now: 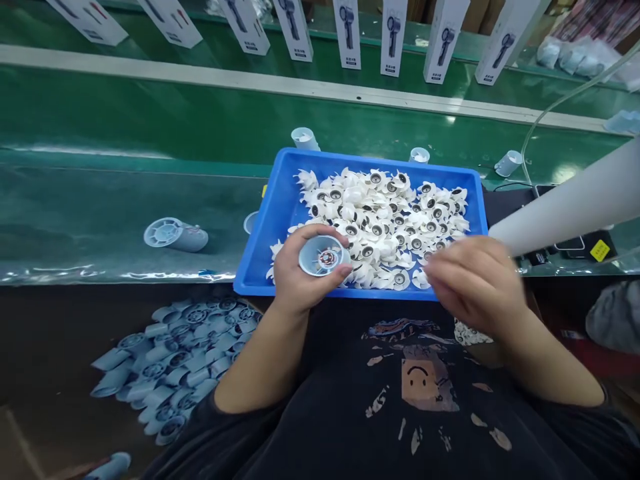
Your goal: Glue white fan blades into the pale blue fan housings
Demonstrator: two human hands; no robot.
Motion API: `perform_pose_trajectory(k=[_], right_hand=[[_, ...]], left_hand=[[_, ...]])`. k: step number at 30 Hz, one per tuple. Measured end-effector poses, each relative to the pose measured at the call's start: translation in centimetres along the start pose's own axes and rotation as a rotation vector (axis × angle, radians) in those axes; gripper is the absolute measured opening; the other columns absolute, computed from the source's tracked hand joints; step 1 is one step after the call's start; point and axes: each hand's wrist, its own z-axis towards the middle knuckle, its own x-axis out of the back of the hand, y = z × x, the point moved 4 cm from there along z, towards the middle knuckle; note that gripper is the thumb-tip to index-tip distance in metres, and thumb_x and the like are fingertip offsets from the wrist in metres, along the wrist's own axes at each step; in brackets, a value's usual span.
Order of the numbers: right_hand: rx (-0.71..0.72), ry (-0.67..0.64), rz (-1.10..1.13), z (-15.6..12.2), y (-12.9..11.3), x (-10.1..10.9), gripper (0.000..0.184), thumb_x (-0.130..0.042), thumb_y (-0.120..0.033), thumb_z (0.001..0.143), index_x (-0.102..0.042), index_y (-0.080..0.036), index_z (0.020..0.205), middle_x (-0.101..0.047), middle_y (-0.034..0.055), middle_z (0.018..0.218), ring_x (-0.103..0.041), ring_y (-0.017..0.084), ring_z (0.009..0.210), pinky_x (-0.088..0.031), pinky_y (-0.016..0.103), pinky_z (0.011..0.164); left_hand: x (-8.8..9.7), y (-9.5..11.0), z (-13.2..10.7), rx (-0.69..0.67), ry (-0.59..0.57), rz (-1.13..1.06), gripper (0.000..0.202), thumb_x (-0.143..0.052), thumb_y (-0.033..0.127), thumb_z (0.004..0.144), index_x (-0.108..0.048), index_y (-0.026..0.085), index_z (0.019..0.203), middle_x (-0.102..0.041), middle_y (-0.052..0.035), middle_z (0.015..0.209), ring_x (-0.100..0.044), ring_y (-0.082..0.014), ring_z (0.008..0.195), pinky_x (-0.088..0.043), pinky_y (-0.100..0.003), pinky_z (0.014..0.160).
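Note:
My left hand (305, 270) is wrapped round a light blue, cup-shaped fan housing (325, 256), its open end facing up, with a red and metallic centre inside. It is held over the near side of a blue tray (257, 243). Heaped in that tray are many white fan impellers (377, 230), several with dark round hubs. Over the tray's near right corner is my right hand (473, 283), slightly blurred, its fingers curled together. Whatever may be between those fingertips is hidden.
One housing (176, 235) lies on the bench to the left; other small cylinders (509, 163) stand or lie behind the tray. Many blue housings (185, 363) are piled below the bench edge. White boxes (347, 33) line the back. A thick white tube (570, 193) slants in from the right.

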Motion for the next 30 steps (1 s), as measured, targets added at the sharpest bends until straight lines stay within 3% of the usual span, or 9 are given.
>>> perform_pose_trajectory(k=[3, 6, 12, 17, 20, 23, 25, 28, 30], right_hand=[[0.086, -0.248, -0.479, 2.8, 0.5, -3.7, 0.020, -0.050, -0.019, 0.096, -0.069, -0.021, 0.102, -0.070, 0.0106, 0.111, -0.064, 0.026, 0.097, -0.047, 0.040, 0.081], [0.017, -0.488, -0.741, 4.9, 1.3, -6.8, 0.022, -0.049, -0.013, 0.095, -0.068, -0.017, 0.106, -0.069, 0.0113, 0.110, -0.064, 0.024, 0.092, -0.042, 0.033, 0.070], [-0.115, -0.461, -0.797, 6.4, 1.4, -8.9, 0.024, -0.045, -0.014, 0.094, -0.067, -0.013, 0.104, -0.068, 0.0160, 0.100, -0.064, 0.023, 0.083, -0.037, 0.030, 0.065], [-0.226, -0.365, -0.766, 6.5, 0.7, -6.7, 0.023, -0.047, -0.011, 0.087, -0.066, -0.011, 0.101, -0.067, 0.0167, 0.100, -0.064, 0.023, 0.084, -0.039, 0.032, 0.068], [-0.282, -0.314, -0.405, 5.1, 0.2, -4.5, 0.021, -0.055, -0.026, 0.086, -0.062, -0.015, 0.101, -0.066, 0.0088, 0.094, -0.061, 0.016, 0.072, -0.042, 0.028, 0.064], [-0.403, -0.237, 0.527, 2.8, 0.2, -4.0, 0.031, -0.064, -0.040, 0.077, -0.058, -0.019, 0.099, -0.061, -0.0005, 0.078, -0.054, 0.009, 0.056, -0.043, 0.025, 0.057], [-0.479, -0.224, 0.988, 1.3, 0.4, -4.8, 0.034, -0.070, -0.042, 0.072, -0.058, -0.020, 0.094, -0.058, -0.0041, 0.069, -0.052, 0.007, 0.052, -0.042, 0.023, 0.054], [-0.524, -0.260, 1.235, 0.0, 0.2, -6.2, 0.031, -0.073, -0.041, 0.072, -0.059, -0.020, 0.090, -0.057, -0.0056, 0.063, -0.050, 0.007, 0.050, -0.041, 0.021, 0.052], [-0.444, -0.217, 1.172, -0.1, -0.3, -6.1, 0.026, -0.071, -0.036, 0.075, -0.059, -0.020, 0.091, -0.058, -0.0048, 0.066, -0.052, 0.007, 0.053, -0.043, 0.021, 0.054]], left_hand=[[-0.2, 0.1, 0.1, 0.032, -0.033, 0.022, 0.049, -0.081, 0.051, 0.071, -0.057, 0.021, 0.102, -0.073, -0.0049, 0.086, -0.071, -0.0213, 0.079, -0.058, -0.035, 0.073], [-0.2, -0.5, 0.1, 0.068, -0.020, 0.007, 0.053, -0.083, 0.049, 0.069, -0.055, 0.021, 0.104, -0.071, -0.0041, 0.088, -0.069, -0.0198, 0.080, -0.056, -0.033, 0.074], [-0.3, -2.5, -0.1, 0.137, 0.006, -0.004, 0.069, -0.085, 0.047, 0.063, -0.048, 0.023, 0.115, -0.064, -0.0033, 0.099, -0.065, -0.0179, 0.084, -0.053, -0.030, 0.074], [-0.2, -3.3, -0.1, 0.091, 0.036, -0.064, 0.063, -0.077, 0.049, 0.072, -0.046, 0.023, 0.121, -0.061, -0.0061, 0.110, -0.065, -0.0179, 0.090, -0.054, -0.031, 0.078], [0.4, -2.4, -0.3, 0.045, 0.062, -0.148, 0.060, -0.080, 0.048, 0.072, -0.049, 0.023, 0.118, -0.065, -0.0052, 0.105, -0.068, -0.0190, 0.091, -0.056, -0.031, 0.078], [0.6, -0.3, -1.0, 0.004, -0.049, -0.185, 0.062, -0.084, 0.049, 0.070, -0.057, 0.021, 0.118, -0.070, -0.0067, 0.101, -0.070, -0.0211, 0.089, -0.058, -0.031, 0.078], [0.3, 1.3, -1.6, -0.027, -0.196, -0.119, 0.063, -0.082, 0.050, 0.072, -0.060, 0.020, 0.122, -0.073, -0.0100, 0.105, -0.071, -0.0242, 0.093, -0.058, -0.035, 0.084], [-0.6, 3.3, -2.2, -0.139, -0.384, 0.066, 0.059, -0.077, 0.053, 0.077, -0.062, 0.020, 0.124, -0.073, -0.0121, 0.113, -0.071, -0.0264, 0.101, -0.058, -0.039, 0.090], [-1.1, 4.2, -2.4, -0.214, -0.430, 0.168, 0.058, -0.075, 0.054, 0.079, -0.062, 0.020, 0.124, -0.073, -0.0116, 0.115, -0.071, -0.0256, 0.103, -0.059, -0.038, 0.090]])
